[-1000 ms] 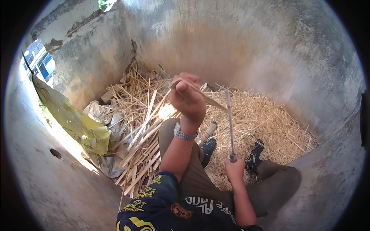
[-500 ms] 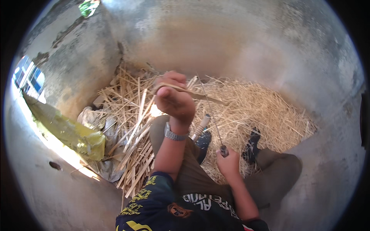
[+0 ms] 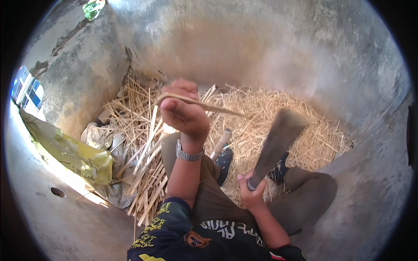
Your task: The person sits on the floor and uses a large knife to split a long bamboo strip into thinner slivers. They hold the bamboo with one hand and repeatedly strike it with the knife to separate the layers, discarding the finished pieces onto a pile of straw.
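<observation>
Bamboo strip (image 3: 204, 104), thin and pale, held raised above the lap, running from the left hand (image 3: 185, 114) out to the right, tip ending over the straw. Left hand fingers curled tight around the strip's near end; metal wristwatch (image 3: 188, 154) on that wrist. Right hand (image 3: 251, 192) lower and nearer, fist clamped on the handle of a broad-bladed knife (image 3: 278, 141); blade points up and away, blurred, well apart from the strip. Person seated on the floor, legs in olive trousers (image 3: 305, 195), dark patterned shirt at the near edge. Heap of fine straw shavings (image 3: 278, 108) spreads on the far and right side against the concrete wall (image 3: 261, 48). Pile of split bamboo slats (image 3: 143, 143) lies to the left of the knee. Crumpled yellow sack (image 3: 74, 152) further left, beside grey plastic sheeting. Short pale wooden handle (image 3: 221, 143) rests between the legs.
</observation>
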Motion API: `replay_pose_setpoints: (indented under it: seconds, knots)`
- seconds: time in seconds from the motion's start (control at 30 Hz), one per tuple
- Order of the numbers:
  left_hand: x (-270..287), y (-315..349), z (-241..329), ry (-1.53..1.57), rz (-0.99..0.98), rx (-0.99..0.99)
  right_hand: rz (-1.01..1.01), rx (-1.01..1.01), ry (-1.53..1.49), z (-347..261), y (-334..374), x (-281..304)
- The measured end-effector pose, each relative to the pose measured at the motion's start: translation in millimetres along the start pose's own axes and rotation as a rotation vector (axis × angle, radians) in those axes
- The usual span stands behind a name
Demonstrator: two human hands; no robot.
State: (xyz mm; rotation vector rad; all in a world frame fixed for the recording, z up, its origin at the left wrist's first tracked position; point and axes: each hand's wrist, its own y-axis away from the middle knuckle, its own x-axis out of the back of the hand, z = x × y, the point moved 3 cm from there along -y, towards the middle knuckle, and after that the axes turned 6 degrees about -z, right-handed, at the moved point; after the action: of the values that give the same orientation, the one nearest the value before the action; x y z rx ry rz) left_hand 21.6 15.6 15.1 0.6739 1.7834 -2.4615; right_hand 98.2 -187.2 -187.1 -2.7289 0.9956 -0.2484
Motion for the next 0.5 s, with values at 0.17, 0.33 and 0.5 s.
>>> replay_pose_setpoints:
  seconds: [0.17,0.33,0.5]
  knots:
    - [17,3,-11,0.017,0.038,0.038,-0.097,-0.266,0.418,16,-12,-4]
    - [12,-2,-3,-0.070,0.053,0.116,-0.209,-0.333,0.229,14,-7,5]
    - [4,-5,1,-0.059,0.021,0.101,-0.317,-0.433,-0.124,12,-2,1]
